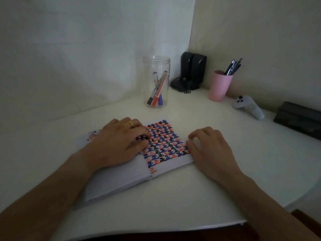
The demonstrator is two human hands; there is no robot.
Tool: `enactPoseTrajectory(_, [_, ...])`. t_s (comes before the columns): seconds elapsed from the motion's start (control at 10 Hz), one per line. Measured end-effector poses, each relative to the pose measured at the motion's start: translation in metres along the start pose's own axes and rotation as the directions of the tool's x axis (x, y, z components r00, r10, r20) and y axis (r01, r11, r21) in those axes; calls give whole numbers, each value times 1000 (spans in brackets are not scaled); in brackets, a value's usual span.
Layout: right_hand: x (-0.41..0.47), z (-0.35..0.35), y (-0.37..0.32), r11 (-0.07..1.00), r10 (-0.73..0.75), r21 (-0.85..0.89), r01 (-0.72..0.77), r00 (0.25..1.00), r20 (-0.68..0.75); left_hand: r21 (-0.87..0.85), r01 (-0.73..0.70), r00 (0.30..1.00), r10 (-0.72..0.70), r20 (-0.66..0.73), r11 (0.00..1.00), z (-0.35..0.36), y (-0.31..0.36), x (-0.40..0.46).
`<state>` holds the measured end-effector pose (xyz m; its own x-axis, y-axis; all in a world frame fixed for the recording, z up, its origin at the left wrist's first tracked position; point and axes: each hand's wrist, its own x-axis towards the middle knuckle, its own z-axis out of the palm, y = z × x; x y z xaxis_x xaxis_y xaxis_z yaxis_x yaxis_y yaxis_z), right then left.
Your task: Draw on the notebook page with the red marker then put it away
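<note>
An open notebook (121, 176) lies on the white desk, its right page filled with a red, blue and black pattern. My left hand (119, 143) rests flat on the left page, fingers over the pattern's edge. At the page's right edge sits my right hand (210, 148), fingertips touching it. Neither hand holds anything. The red marker (159, 89) stands tilted inside a clear jar (156, 66) behind the notebook, together with a blue and a black marker.
A pink cup (219, 87) with pens stands at the back right. Black speakers (192, 70) fill the corner. A white controller (248, 106) and a dark box (298, 119) lie at the right. The desk edge (156, 230) runs close in front.
</note>
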<state>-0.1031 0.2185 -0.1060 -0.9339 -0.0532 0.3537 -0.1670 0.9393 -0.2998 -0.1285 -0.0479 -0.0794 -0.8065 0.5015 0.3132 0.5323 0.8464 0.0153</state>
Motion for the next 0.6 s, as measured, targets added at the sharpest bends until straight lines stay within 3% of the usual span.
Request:
enactPoseTrajectory(0.4, [2, -1, 2, 1000, 5, -1, -5, 1000, -16, -18, -17, 999, 18, 50, 1000, -2, -2, 3])
enactPoseTrajectory(0.5, [5, -9, -3, 983, 54, 182, -36, 994, -92, -22, -25, 999, 26, 25, 999, -4, -1, 2])
enactPoseTrajectory(0.6, [5, -45, -13, 796, 169, 605, 32, 947, -273, -23, -23, 999, 23, 27, 999, -4, -1, 2])
